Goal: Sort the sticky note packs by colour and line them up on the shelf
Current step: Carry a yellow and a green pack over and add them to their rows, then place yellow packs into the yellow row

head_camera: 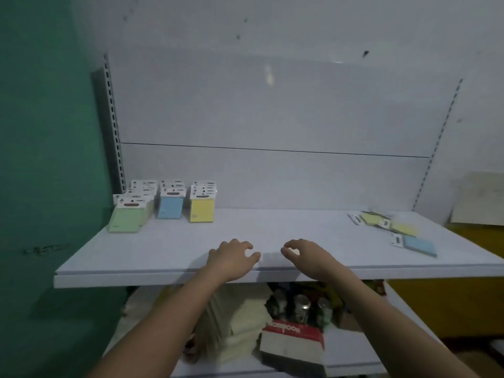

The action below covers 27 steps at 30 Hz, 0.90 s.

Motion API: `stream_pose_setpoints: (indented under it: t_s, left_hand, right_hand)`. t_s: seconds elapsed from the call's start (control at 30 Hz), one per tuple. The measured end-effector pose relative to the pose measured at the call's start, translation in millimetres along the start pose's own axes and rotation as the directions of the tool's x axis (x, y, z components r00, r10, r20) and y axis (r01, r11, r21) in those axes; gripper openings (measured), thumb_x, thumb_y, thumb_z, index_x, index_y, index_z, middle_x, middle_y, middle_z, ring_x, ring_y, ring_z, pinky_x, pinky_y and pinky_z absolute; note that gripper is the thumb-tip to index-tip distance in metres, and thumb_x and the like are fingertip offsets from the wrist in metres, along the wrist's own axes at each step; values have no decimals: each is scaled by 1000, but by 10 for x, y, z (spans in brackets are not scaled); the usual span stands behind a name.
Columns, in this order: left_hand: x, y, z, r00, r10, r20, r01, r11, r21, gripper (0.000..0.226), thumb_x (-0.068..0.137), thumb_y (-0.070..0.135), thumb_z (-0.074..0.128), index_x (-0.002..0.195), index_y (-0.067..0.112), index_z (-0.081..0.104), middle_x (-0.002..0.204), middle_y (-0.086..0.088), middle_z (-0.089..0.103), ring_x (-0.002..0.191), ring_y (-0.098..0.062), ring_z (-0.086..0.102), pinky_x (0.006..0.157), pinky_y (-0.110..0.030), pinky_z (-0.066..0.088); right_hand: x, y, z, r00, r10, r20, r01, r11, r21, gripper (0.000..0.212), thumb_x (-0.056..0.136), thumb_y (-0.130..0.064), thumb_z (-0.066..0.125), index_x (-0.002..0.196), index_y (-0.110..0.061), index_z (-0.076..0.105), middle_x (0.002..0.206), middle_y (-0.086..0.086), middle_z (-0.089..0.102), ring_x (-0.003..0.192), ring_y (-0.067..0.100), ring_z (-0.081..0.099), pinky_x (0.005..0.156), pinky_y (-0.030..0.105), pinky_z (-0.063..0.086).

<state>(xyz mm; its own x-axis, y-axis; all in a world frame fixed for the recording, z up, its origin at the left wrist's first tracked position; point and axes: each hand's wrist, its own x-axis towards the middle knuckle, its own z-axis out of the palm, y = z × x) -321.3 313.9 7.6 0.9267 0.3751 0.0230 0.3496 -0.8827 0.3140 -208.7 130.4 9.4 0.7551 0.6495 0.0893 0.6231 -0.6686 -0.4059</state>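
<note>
On the white shelf (169, 249), three rows of sticky note packs stand at the back left: green packs (126, 219), blue packs (170, 207) and yellow packs (202, 210). At the right end lies a loose pile of yellow packs (392, 223), with a single blue pack (418, 245) flat in front of it. My left hand (234, 259) and my right hand (302, 255) hover side by side over the shelf's front edge, fingers curled and apart, holding nothing.
A lower shelf (351, 350) carries a red and white box (293, 342) with several cans, plus stacked pale paper (240, 328). A green wall (41, 159) borders the left. A yellow cabinet (450, 301) and a leaning board (480, 199) are at the right.
</note>
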Motion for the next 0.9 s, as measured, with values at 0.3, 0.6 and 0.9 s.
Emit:
stream_pose_setpoints:
  t_s: [0.3,0.6,0.9]
  left_hand:
    - [294,1381,484,989,148,-15,-149,988,-44,53,86,65,34,129,38,51,137,7,49,126,-18,43,100,-41,36]
    - [1399,2325,872,960,278,-40,-280,940,-197,43,86,61,43,121,39,57,129,9,56,116,-15,53,95,-38,44]
    - [2602,3041,1322,969,246,0,-232,912,-338,36,86,41,56,120,32,59,127,5,58,116,-17,53,96,-33,44]
  right_hand:
    - [-428,1577,-631,978,151,-142,-151,989,12,44,95,-52,37,130,-29,53,135,-3,53,116,18,52,92,37,47]
    - [-26,2629,-1053,947,259,-193,-242,965,105,45,95,-51,44,130,-26,55,132,-3,57,114,16,55,94,33,44]
    - [717,3764,-1626,886,434,-163,-425,901,90,43,92,-38,58,129,-17,55,125,5,60,107,21,57,94,34,47]
